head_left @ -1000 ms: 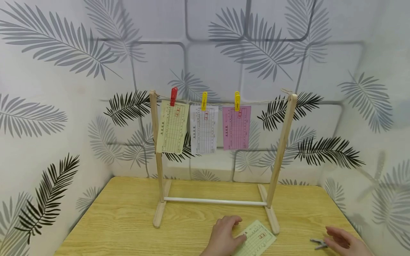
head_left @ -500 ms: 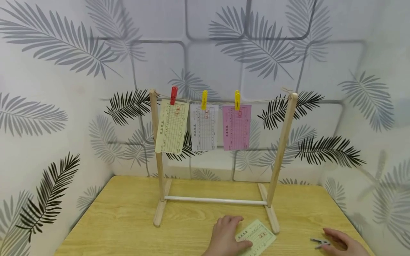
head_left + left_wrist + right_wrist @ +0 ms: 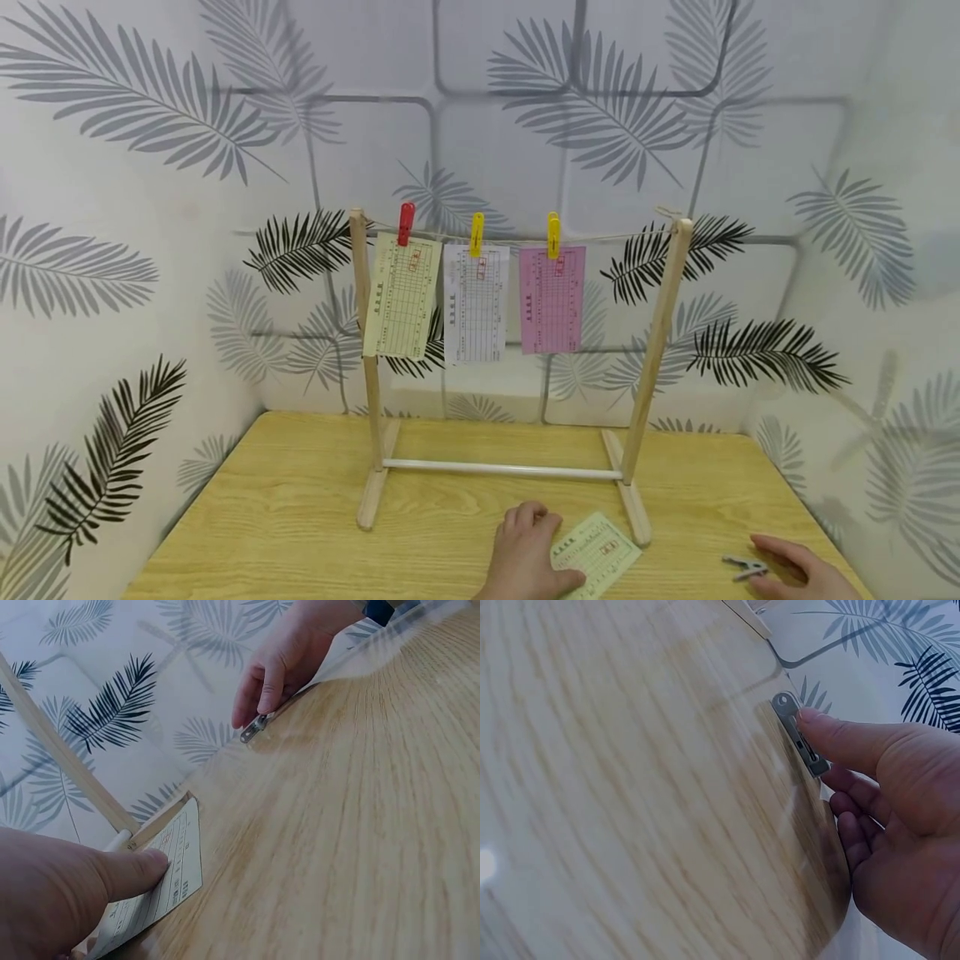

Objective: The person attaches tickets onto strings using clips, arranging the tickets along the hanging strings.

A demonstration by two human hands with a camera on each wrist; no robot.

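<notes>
From the head view, the left hand [image 3: 522, 554] lies flat on a pale green slip [image 3: 597, 554] that rests on the wooden tabletop [image 3: 300, 517], just in front of the right foot of a wooden rack [image 3: 510, 471]. The thumb presses the slip's near edge; the fingers are relaxed rather than curled round it. The right hand [image 3: 795, 571] lies near the tabletop's right edge, its fingertips at a small metal clip [image 3: 742, 567] — well apart from the slip. On the rack's string hang three slips: a yellowish one [image 3: 402, 296] under a red peg [image 3: 406, 223], a white one [image 3: 476, 302] under a yellow peg [image 3: 476, 234], and a pink one [image 3: 552, 298] under another yellow peg [image 3: 553, 234].

The left wrist view shows the left hand's thumb [image 3: 127, 871] pressing straight down on the slip [image 3: 161, 889], which lies flat beside the rack's foot [image 3: 161, 817]. Farther off, the right hand [image 3: 281, 664] has the clip [image 3: 255, 727] under its fingertips.

In the right wrist view the clip [image 3: 799, 735] lies flat on the tabletop — the thumb [image 3: 832, 735] of the right hand touches its side, while the other fingers [image 3: 851, 825] curl loosely beneath, not yet closed on it.
</notes>
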